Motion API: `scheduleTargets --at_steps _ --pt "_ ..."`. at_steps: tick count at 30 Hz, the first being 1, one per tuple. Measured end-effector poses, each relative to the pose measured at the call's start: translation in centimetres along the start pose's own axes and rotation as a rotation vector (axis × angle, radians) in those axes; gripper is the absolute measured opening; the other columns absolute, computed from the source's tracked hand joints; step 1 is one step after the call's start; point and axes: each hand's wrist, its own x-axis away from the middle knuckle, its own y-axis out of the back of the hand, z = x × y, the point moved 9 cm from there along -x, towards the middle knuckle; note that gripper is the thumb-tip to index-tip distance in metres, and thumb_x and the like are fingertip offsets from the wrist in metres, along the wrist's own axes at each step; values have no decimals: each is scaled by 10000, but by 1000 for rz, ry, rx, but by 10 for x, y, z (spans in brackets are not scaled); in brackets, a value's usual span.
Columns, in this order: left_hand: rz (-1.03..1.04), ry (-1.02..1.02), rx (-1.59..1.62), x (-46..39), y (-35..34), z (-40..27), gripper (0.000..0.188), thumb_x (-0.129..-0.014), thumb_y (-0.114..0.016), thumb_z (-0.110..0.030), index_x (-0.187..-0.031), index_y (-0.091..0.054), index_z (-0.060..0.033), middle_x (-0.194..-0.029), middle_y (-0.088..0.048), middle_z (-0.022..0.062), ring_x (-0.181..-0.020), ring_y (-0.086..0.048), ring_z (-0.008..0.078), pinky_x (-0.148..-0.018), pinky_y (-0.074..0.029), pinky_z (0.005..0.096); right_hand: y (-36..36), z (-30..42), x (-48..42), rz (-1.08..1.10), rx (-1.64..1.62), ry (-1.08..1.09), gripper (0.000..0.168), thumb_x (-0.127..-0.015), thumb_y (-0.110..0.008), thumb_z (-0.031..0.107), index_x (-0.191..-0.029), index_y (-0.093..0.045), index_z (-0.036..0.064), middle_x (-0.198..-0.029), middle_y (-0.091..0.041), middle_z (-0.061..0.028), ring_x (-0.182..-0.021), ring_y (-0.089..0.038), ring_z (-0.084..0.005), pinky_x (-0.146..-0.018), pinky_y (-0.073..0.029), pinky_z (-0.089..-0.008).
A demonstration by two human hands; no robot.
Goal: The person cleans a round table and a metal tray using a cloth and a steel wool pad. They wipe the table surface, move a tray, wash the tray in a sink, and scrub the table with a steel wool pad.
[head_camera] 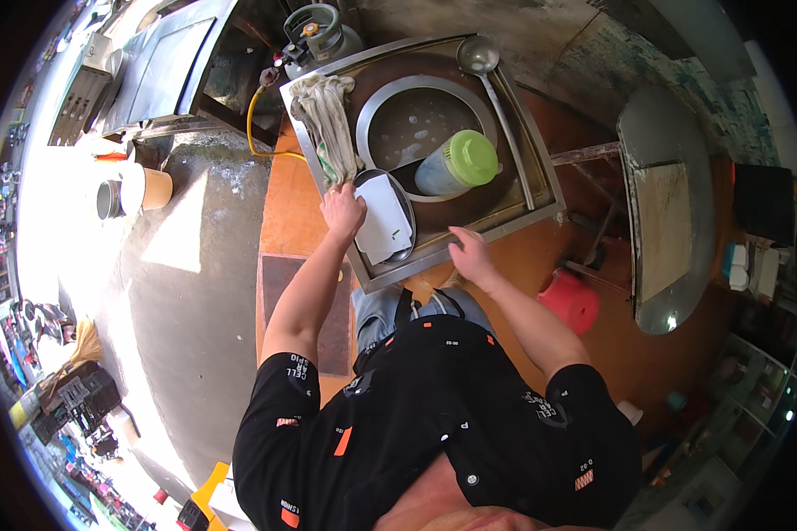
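Note:
My left hand (343, 211) reaches to the left edge of a metal-rimmed cooking stand (461, 249). Its fingertips meet the lower end of crumpled, whitish cloth gloves (327, 123); whether they grip the fabric is unclear. Right beside that hand, a white sheet or thin board (380, 216) lies over a round metal plate (408, 222). My right hand (471, 255) hovers near the front rim, fingers apart and holding nothing. A plastic jug with a green lid (471, 158) leans in the round pan (398, 123), which contains murky liquid with bubbles.
A long-handled metal ladle (508, 126) rests along the stand's right side. Behind stands a gas cylinder (322, 40) with a yellow hose (251, 123). On the right are a red plastic stool (571, 300) and an oval-ended panel (667, 219). Buckets (153, 188) stand at left.

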Motion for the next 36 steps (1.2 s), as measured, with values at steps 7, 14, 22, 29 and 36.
scheduleTargets --at_steps 7,14,22,29,36 --pt "-72 -287 192 44 32 -135 427 -770 -644 -227 -1169 -598 -85 -1194 -569 171 -1087 -542 357 -926 -436 439 127 -269 220 13 283 -810 451 -844 -578 269 -1236 -579 46 -1122 -648 -171 -1056 -612 -280 -939 -458 -341" --pt "-22 -515 249 86 55 -221 487 -767 -689 -163 -1226 -565 -59 -1212 -547 221 -1106 -530 389 -953 -437 425 151 -362 474 -263 -338 -1527 281 -884 -539 244 -1092 -576 58 -957 -605 -126 -859 -566 -227 -755 -451 -343" --pt "289 -446 165 148 9 -236 518 -808 -642 -219 -1286 -513 -67 -1219 -541 254 -1118 -531 401 -950 -433 431 112 -351 503 -375 -642 -1589 165 -930 -494 216 -927 -572 72 -769 -557 -76 -634 -514 -166 -546 -443 -346" --pt "359 -645 72 193 -12 -299 571 -775 -668 -210 -1302 -483 -90 -1207 -541 234 -1095 -527 411 -937 -443 443 105 -428 497 -509 -1122 -1193 301 -884 -516 129 -1167 -573 46 -786 -586 -68 -592 -516 -159 -497 -418 -233" --pt "367 -578 179 260 -35 -322 593 -784 -649 -230 -1331 -458 -102 -1209 -532 204 -1095 -535 380 -923 -445 429 162 -431 495 -396 -748 -1407 273 -895 -546 238 -1135 -601 120 -707 -553 0 -531 -476 -108 -442 -367 -247"
